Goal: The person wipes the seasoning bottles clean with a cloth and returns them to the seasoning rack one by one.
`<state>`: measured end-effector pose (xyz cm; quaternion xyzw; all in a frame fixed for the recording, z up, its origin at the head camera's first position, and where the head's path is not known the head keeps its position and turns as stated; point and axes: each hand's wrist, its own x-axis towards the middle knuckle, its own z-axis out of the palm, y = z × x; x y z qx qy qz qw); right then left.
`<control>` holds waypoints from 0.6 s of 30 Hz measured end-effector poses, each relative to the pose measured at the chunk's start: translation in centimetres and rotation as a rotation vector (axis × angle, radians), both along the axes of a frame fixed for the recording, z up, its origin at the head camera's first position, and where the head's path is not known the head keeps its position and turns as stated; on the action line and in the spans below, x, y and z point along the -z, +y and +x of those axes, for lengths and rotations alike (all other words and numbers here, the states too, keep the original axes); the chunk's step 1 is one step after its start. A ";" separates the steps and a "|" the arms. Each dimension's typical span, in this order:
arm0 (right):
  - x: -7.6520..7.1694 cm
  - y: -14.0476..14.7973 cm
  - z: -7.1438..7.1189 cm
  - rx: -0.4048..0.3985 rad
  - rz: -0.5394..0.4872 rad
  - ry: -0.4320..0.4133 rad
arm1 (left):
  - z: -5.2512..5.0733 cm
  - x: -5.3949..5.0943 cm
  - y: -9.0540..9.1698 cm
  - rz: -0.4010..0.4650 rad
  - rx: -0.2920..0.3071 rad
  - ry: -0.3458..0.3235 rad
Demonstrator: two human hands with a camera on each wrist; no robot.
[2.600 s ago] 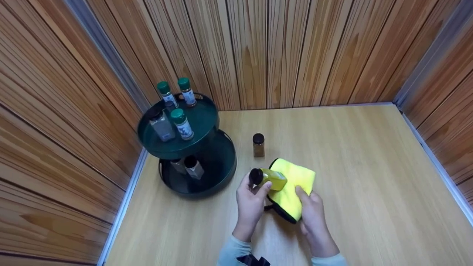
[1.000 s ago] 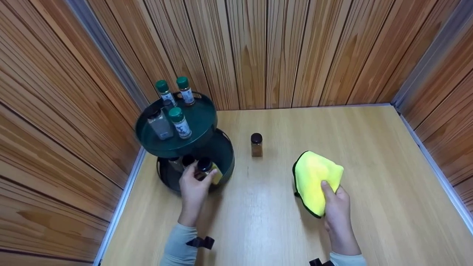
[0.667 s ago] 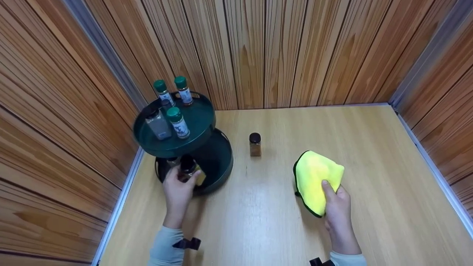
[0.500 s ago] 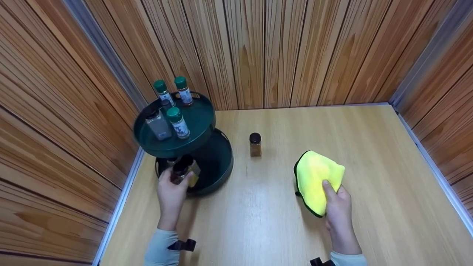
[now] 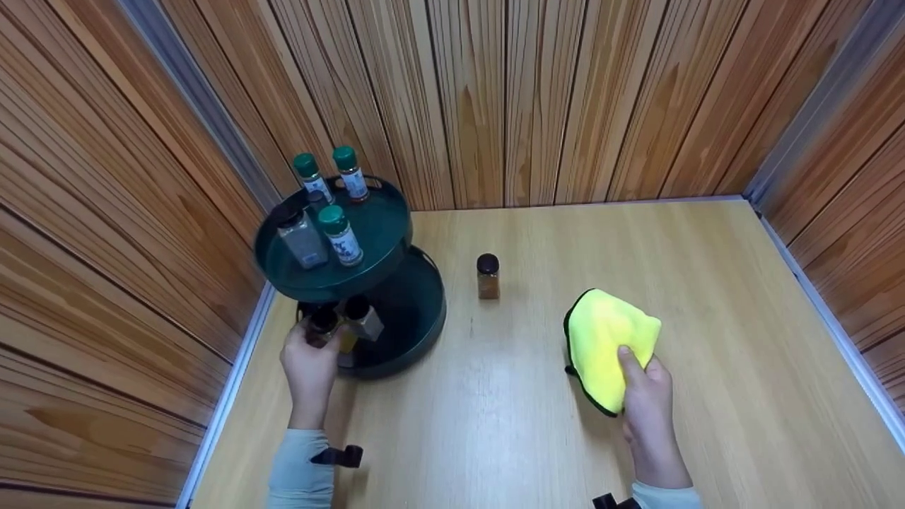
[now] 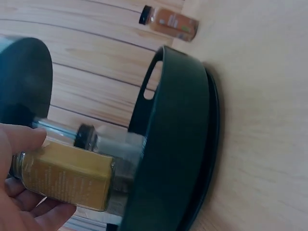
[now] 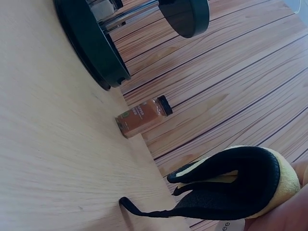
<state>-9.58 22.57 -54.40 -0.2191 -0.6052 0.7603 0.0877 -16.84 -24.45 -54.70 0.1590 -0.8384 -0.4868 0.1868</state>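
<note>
my left hand (image 5: 309, 371) gripped the yellow jar (image 6: 67, 173) near its dark cap, thumb clamped on one side and fingers on the other, at the near left part of the lower tray (image 5: 417, 300). i could not tell whether the jar's base touched down. a clear jar (image 5: 366, 324) stood just beside it. my right hand (image 5: 647, 399) pinched the folded cloth (image 5: 608, 339) above the table (image 5: 523, 424), thumb on top, other fingers mostly hidden beneath. a brown jar (image 5: 488, 285) stood upright on the table, right of the tray. three green-capped jars (image 5: 346, 247) and a grey jar (image 5: 305, 242) stood on the upper tray (image 5: 382, 230).
</note>
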 end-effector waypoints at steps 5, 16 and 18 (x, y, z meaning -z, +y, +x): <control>0.0 0.0 0.1 -0.010 -0.008 0.005 | -0.7 0.8 -0.5 -0.037 0.018 -0.008; 0.2 0.4 0.2 -0.007 -0.005 0.004 | -1.7 1.9 -1.6 -0.113 0.015 -0.027; 0.1 0.3 0.2 -0.004 -0.006 0.015 | -1.9 2.1 -1.7 -0.131 0.015 -0.017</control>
